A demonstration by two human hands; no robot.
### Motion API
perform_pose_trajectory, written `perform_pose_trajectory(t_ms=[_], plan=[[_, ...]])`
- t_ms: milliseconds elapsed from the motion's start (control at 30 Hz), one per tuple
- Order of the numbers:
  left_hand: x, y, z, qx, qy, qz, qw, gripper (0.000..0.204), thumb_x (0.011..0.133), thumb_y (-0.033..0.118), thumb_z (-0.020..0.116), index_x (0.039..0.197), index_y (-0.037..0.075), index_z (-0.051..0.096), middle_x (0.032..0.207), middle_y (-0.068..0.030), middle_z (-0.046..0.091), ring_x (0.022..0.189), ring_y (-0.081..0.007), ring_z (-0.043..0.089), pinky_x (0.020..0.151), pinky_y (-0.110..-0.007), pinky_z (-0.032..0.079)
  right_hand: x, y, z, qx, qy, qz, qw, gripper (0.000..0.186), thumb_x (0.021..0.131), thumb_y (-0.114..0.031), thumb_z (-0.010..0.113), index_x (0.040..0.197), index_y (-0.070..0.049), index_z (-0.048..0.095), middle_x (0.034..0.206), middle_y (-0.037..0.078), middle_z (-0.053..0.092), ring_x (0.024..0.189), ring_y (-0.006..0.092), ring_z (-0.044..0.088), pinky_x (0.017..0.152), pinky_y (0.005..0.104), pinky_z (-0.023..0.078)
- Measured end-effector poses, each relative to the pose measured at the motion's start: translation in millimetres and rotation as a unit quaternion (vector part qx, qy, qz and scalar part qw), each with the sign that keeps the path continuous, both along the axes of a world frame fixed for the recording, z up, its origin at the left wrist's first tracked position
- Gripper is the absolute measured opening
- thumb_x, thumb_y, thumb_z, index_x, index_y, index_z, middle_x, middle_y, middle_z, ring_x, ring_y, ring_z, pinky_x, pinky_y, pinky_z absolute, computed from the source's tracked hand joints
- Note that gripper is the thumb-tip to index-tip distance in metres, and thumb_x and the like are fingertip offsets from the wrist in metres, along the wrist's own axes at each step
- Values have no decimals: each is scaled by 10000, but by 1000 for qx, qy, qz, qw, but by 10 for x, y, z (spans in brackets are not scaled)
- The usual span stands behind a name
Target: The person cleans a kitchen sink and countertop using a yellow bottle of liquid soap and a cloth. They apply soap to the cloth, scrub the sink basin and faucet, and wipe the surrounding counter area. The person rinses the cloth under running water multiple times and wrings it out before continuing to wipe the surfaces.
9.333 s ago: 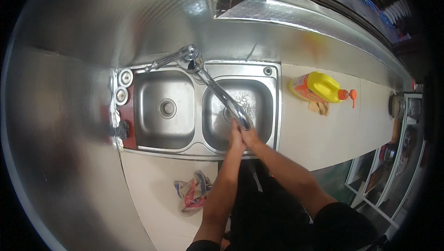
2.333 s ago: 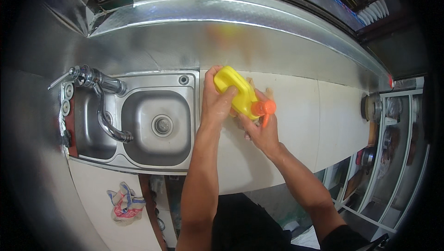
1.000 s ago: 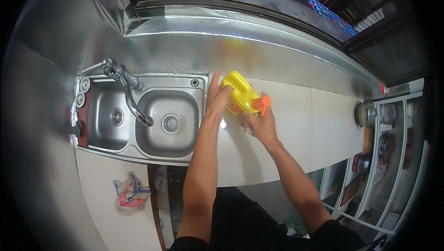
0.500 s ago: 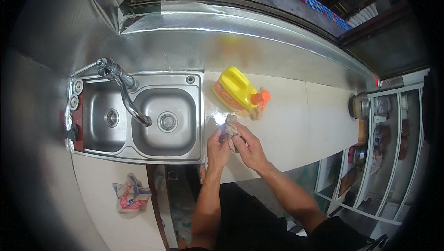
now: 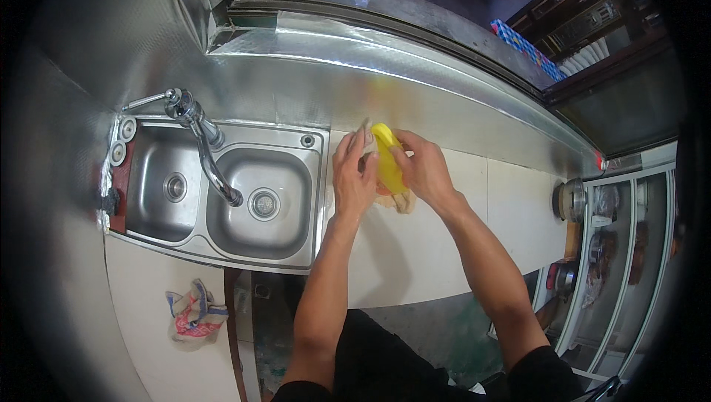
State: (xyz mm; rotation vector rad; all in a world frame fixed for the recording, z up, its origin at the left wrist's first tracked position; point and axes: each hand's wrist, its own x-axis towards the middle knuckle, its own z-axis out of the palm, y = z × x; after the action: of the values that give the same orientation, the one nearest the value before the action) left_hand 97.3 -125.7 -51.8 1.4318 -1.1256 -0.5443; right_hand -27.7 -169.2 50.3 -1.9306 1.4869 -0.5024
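On the white counter right of the sink, my right hand point(image 5: 424, 169) is closed on the yellow plastic bottle point(image 5: 391, 165), which it partly covers; its orange pump top is hidden. My left hand point(image 5: 354, 172) is closed on a pale cloth point(image 5: 368, 141) against the left side of the bottle. A beige cloth point(image 5: 401, 204) shows on the counter beneath the bottle.
A double steel sink point(image 5: 315, 202) with a chrome faucet point(image 5: 194, 124) stands to the left. A crumpled rag point(image 5: 194, 317) lies on the lower-left counter point(image 5: 141, 276). A white rack point(image 5: 628, 239) with pots is at right. A window ledge point(image 5: 437, 32) runs along the back.
Half a second ago both hands held the bunched cloth near the counter's front edge. They have since moved forward to the bottle, my right hand closing on it, the cloth against its side.
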Motion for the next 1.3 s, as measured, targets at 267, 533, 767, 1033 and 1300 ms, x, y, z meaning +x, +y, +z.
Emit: perform_pose_trajectory(t_ms=[267, 533, 767, 1033, 1300], plan=[[-137, 129, 96, 62, -153, -6, 986, 507, 830, 72, 723, 1324, 107, 613, 1180, -156, 548, 1074, -355, 587, 851, -440, 536, -23, -69, -63, -21, 33, 37, 999, 333, 969, -152, 616, 1257, 10, 657, 1025, 193, 737, 764, 281, 726, 732, 358, 563], [97, 78, 417, 285, -181, -172, 926, 575, 870, 85, 611, 1434, 139, 517, 1232, -241, 566, 1166, -395, 578, 808, -502, 537, -15, -106, -40, -10, 42, 62, 997, 301, 957, -208, 622, 1202, -48, 692, 1030, 195, 723, 938, 402, 673, 836, 458, 521], [-64, 85, 104, 176, 294, -247, 906, 589, 868, 78, 530, 1456, 107, 540, 1182, -135, 634, 1055, -248, 650, 978, -345, 493, -207, -94, -37, -22, 59, 84, 994, 299, 988, -159, 601, 1239, -18, 681, 936, 157, 682, 789, 255, 626, 719, 380, 522], [-163, 240, -54, 130, -30, -206, 969, 647, 871, 114, 616, 1501, 183, 485, 954, -119, 668, 859, -182, 696, 712, -326, 555, -198, -48, 26, -23, 67, 103, 992, 319, 999, -251, 626, 1257, -73, 684, 920, 142, 622, 887, 322, 615, 820, 406, 501], [244, 181, 99, 105, -517, -122, 840, 502, 863, 182, 660, 1349, 233, 550, 893, -143, 693, 720, -298, 715, 599, -428, 563, -238, 75, -39, -27, 74, 98, 992, 301, 1002, -231, 614, 1255, -86, 689, 898, 153, 612, 848, 326, 608, 805, 416, 495]])
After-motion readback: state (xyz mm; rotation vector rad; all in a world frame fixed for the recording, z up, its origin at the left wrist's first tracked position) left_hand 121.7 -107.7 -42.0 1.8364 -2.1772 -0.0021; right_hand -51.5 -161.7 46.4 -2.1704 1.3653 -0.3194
